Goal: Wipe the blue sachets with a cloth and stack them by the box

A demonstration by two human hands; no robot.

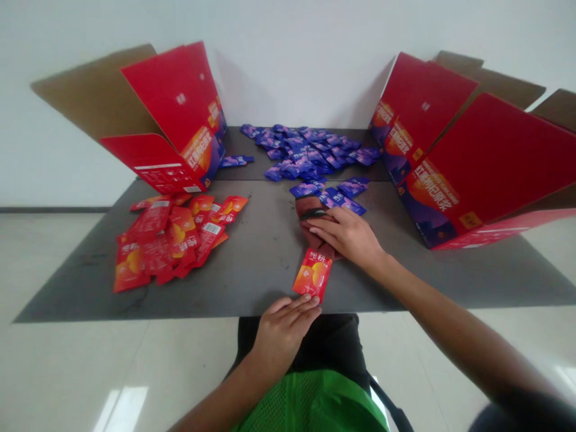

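A red packet with an orange fruit picture [314, 275] lies flat near the table's front edge, directly before me. The fingers of my left hand [288, 327] are together on its lower end, holding it at the edge. My right hand [348, 237] grips a bunched reddish-brown cloth [318, 243] with a dark strip on it. This cloth covers the packet's upper end. Just beyond the right hand lie several loose purple packets [353, 186], one partly behind the cloth.
A pile of red packets [180, 237] rests on the grey table [252, 258] at left. Many purple packets [306, 150] are heaped at the back by the wall. Open red cartons with raised flaps stand at left [180, 102] and right [495, 156].
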